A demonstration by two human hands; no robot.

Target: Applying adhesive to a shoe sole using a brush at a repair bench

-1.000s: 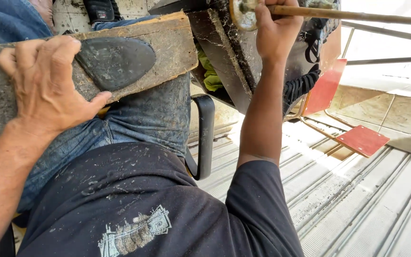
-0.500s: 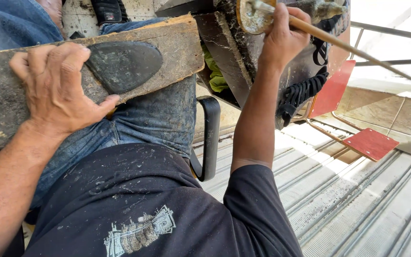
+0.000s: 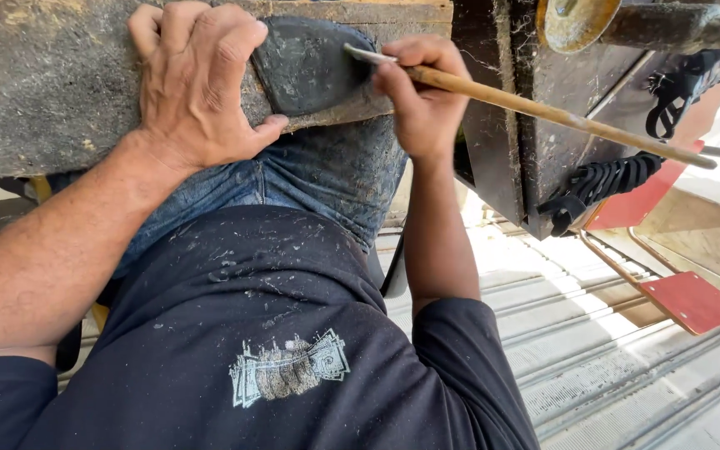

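Presently, the right hand (image 3: 420,96) is pinching a long wooden-handled brush (image 3: 543,108) near its metal ferrule, fingers closed tight around the stick, which is trailing off to the right. The brush tip is touching the right edge of a dark shoe sole (image 3: 306,67); gripping so close to the tip appears to be giving finer control along that edge.

The left hand (image 3: 197,83) is lying spread and flat, fingers wide, pressing on the sole's left side and on the worn wooden board (image 3: 43,83) beneath it, seemingly pinning both so the sole is not sliding under the brush. The board is resting across the person's lap, over blue jeans (image 3: 327,175), which is keeping the work close and level.

Outward to the right, a dark metal machine frame (image 3: 510,125) is standing just beside the board, above a corrugated metal floor (image 3: 577,333).
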